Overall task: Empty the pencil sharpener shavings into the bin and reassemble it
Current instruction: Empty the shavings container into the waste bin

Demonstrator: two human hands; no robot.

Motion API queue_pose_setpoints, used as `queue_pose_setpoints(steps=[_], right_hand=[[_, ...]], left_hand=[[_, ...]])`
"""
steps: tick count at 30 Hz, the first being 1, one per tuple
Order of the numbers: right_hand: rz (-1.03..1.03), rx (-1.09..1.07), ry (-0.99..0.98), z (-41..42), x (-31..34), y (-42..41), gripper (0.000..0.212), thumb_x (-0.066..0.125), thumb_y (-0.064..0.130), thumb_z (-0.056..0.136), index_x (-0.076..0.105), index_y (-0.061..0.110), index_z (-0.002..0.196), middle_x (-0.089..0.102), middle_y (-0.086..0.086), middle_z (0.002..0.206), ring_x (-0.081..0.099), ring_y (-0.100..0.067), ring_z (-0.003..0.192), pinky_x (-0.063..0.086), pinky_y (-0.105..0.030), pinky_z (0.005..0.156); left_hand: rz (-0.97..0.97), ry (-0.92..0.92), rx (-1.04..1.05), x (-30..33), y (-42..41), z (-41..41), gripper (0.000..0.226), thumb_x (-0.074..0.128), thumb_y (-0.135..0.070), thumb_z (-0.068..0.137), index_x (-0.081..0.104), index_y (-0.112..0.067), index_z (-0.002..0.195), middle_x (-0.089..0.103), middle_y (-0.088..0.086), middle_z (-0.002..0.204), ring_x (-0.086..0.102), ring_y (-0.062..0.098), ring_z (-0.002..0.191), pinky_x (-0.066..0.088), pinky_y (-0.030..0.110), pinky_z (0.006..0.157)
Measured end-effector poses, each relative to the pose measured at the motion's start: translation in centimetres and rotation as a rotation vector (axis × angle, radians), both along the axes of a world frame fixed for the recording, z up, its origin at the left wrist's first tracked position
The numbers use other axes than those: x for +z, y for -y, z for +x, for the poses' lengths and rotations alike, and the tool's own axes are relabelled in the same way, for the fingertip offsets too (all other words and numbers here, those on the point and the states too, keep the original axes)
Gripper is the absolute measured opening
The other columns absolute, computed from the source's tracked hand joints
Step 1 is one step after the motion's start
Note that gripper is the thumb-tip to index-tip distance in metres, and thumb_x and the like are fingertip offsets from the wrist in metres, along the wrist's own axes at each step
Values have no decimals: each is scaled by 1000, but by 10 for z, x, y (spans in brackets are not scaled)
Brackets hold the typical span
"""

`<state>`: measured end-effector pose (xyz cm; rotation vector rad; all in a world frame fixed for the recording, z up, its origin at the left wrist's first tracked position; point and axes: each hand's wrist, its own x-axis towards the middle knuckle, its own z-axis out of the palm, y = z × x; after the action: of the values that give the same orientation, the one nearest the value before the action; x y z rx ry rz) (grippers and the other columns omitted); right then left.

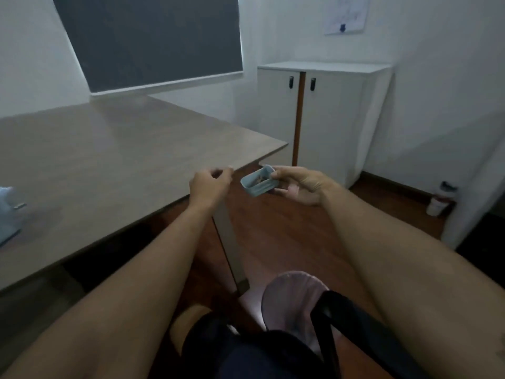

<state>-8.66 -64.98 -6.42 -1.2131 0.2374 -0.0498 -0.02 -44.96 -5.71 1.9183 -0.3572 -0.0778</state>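
Note:
My right hand [300, 187] holds a small light-blue shavings tray [255, 184] by its far corner, out past the table's right edge and above the wooden floor. Brown shavings lie inside the tray. My left hand [210, 184] hovers just left of the tray at the table's edge, fingers loosely curled with nothing in them. The light-blue sharpener body [9, 214] stands on the table at the far left, partly cut off by the frame. A pinkish translucent bin [292, 305] sits on the floor below, near my knees.
A grey wooden table [109, 160] fills the left side, its metal leg [231, 250] beside the bin. A white cabinet [325, 116] stands against the back wall. A bottle [440, 201] rests on the floor at right. A black chair armrest [328, 324] crosses the bin.

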Motion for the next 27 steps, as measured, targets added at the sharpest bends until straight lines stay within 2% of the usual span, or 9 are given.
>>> queue_pose_setpoints(steps=[2, 5, 7, 9, 11, 15, 21, 24, 27], right_hand=[[21, -6, -60, -13, -27, 21, 32, 59, -2, 84, 65, 7, 114, 69, -10, 108, 66, -20, 100, 56, -30, 88], [49, -12, -140, -28, -73, 46, 34, 61, -4, 82, 66, 7, 114, 70, -11, 107, 70, -19, 96, 59, -26, 76], [38, -9, -206, -35, -104, 61, 33, 60, -6, 83, 67, 8, 112, 72, -11, 104, 72, -18, 92, 58, -25, 74], [50, 4, -262, -40, -137, 74, 35, 60, -7, 83, 67, 7, 114, 71, -12, 107, 70, -20, 97, 59, -28, 83], [79, 17, -319, -44, -173, 86, 37, 60, -9, 83, 65, 5, 117, 69, -15, 110, 66, -25, 106, 54, -34, 96], [135, 18, -430, -53, -237, 102, 37, 59, -15, 82, 65, 4, 113, 70, -15, 106, 67, -26, 104, 54, -34, 94], [187, 16, -587, -67, -323, 113, 40, 59, -20, 80, 62, -1, 115, 66, -16, 108, 66, -29, 103, 61, -32, 79], [162, 38, -655, -75, -353, 111, 44, 62, -20, 77, 60, -3, 118, 66, -19, 112, 66, -29, 103, 60, -34, 82], [139, 47, -706, -80, -372, 107, 37, 62, -20, 78, 63, 0, 110, 68, -16, 104, 68, -25, 95, 59, -31, 79]], left_hand=[[48, -48, -36, -30, 18, -8, 39, 55, -56, 74, 72, -21, 72, 78, 5, 92, 72, 23, 96, 56, 40, 94], [105, -140, -67, -80, 44, -16, 47, 55, -56, 80, 77, -16, 90, 77, 3, 98, 68, 22, 105, 52, 34, 96], [142, -204, -89, -114, 60, -22, 43, 57, -50, 88, 77, -13, 99, 75, 3, 101, 65, 20, 103, 46, 26, 86], [176, -261, -89, -146, 74, -29, 39, 57, -43, 92, 74, -12, 107, 70, 1, 102, 59, 16, 96, 38, 23, 80], [224, -311, -84, -181, 86, -34, 37, 58, -40, 93, 72, -12, 112, 69, 2, 105, 56, 14, 95, 38, 22, 80], [334, -415, -59, -250, 104, -37, 41, 60, -38, 90, 67, -15, 123, 68, 9, 125, 60, 28, 119, 45, 30, 98], [538, -580, -24, -346, 108, -40, 53, 57, -38, 92, 50, -17, 141, 54, 15, 145, 53, 37, 130, 44, 35, 101], [587, -697, 13, -380, 105, -45, 62, 56, -34, 95, 38, -11, 150, 45, 19, 151, 47, 38, 136, 41, 37, 106], [654, -748, -17, -401, 106, -49, 50, 46, -29, 101, 43, -9, 146, 48, 19, 148, 49, 39, 133, 42, 40, 105]])
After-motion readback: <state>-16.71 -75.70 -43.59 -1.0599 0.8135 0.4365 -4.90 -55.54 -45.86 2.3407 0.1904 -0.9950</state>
